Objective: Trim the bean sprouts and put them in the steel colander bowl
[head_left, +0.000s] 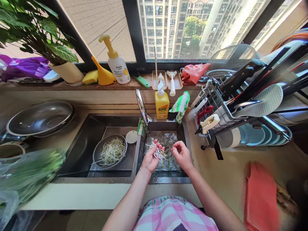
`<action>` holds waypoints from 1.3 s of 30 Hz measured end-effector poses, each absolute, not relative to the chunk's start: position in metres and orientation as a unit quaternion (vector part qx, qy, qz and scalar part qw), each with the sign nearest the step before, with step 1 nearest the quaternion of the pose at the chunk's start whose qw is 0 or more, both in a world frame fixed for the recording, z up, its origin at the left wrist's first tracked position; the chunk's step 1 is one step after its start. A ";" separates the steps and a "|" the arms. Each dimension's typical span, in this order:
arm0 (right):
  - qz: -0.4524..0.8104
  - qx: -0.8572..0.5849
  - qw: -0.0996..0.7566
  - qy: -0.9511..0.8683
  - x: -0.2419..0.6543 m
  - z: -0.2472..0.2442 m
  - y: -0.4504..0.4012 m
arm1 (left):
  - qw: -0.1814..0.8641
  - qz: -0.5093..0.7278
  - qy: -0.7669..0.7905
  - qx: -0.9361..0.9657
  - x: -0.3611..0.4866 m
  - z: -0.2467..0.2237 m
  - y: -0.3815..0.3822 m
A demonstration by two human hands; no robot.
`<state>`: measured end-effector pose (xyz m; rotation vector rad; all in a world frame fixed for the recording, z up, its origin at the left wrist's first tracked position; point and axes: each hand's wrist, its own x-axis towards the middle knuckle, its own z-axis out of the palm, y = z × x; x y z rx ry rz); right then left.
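Observation:
My left hand (151, 159) holds a small bunch of bean sprouts (159, 154) over the right sink basin (188, 134), its fingers curled round them. Just to the right is my right hand (182, 155), thumb and fingertips pinched together; whatever is between them is too small to make out. Thin strands and scraps (168, 141) lie in the basin below both hands. In the left basin (74, 150) a round metal colander (96, 152) holds a pile of sprouts (113, 151), with a small white round dish (131, 137) beside it.
A faucet (141, 106) rises between the basins, near a yellow soap bottle (162, 106). Bagged greens (31, 170) and a wok (40, 118) are at left. A dish rack (223, 106) with utensils and a red cloth (261, 195) are at right.

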<state>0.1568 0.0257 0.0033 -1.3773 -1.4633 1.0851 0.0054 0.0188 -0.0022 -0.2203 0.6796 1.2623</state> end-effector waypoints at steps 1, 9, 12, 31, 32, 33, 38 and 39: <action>0.459 -0.538 0.414 -0.574 0.157 0.004 0.025 | 0.749 0.582 0.300 -0.106 0.004 -0.002 0.019; 0.614 -0.486 0.354 -0.511 0.150 0.003 0.024 | 0.760 0.579 0.273 -0.111 0.008 -0.001 0.016; 0.596 -0.503 0.351 -0.518 0.145 0.001 0.026 | 0.765 0.573 0.273 -0.109 0.010 -0.002 0.015; 0.439 -0.595 0.091 -0.667 0.178 -0.055 0.019 | 0.760 0.624 0.156 -0.093 -0.016 0.011 0.013; 0.465 -0.578 0.104 -0.663 0.174 -0.054 0.014 | 0.760 0.623 0.159 -0.089 -0.016 0.012 0.013; 0.514 -0.550 0.122 -0.647 0.169 -0.050 0.010 | 0.761 0.622 0.163 -0.086 -0.016 0.012 0.014; 0.801 -0.392 0.269 -0.363 0.139 -0.027 -0.005 | 0.764 0.612 0.197 -0.059 -0.007 0.008 0.015; 0.815 -0.389 0.299 -0.308 0.135 -0.024 -0.005 | 0.764 0.609 0.207 -0.050 -0.006 0.006 0.014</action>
